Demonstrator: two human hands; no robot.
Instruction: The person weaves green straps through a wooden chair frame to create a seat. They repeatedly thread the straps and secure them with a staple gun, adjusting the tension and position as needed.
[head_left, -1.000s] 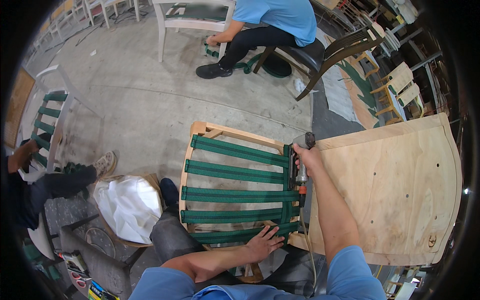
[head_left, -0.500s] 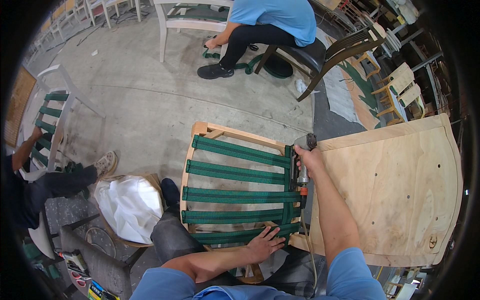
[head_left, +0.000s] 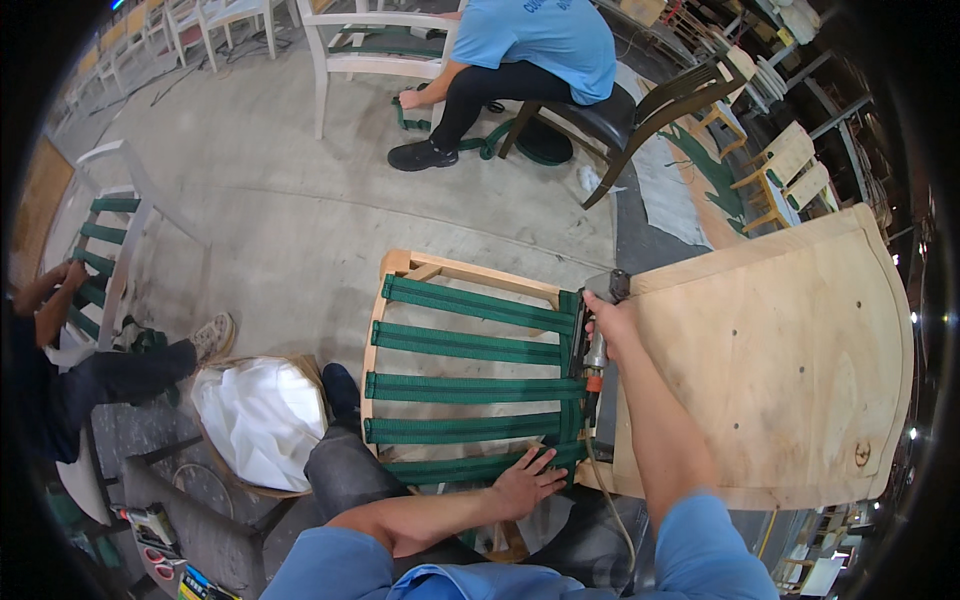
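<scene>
Head view, near to far: our left hand (head_left: 517, 490), fingers spread, rests on nearest green strap (head_left: 430, 468) of wooden seat frame (head_left: 480, 274) before us; our right hand (head_left: 612, 322) grips air tool (head_left: 597, 352) along cross strap (head_left: 572, 410). For sound work, we should keep straps flat, tool square. Beyond left: both co-worker's hands (head_left: 75, 272) now show at white chair (head_left: 128, 250); earlier, one.

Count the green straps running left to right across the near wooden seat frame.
5, far to near: first strap by the far edge, second strap, third strap, fourth strap, and fifth strap, partly under the left hand. Any nearer ones may be hidden.
</scene>
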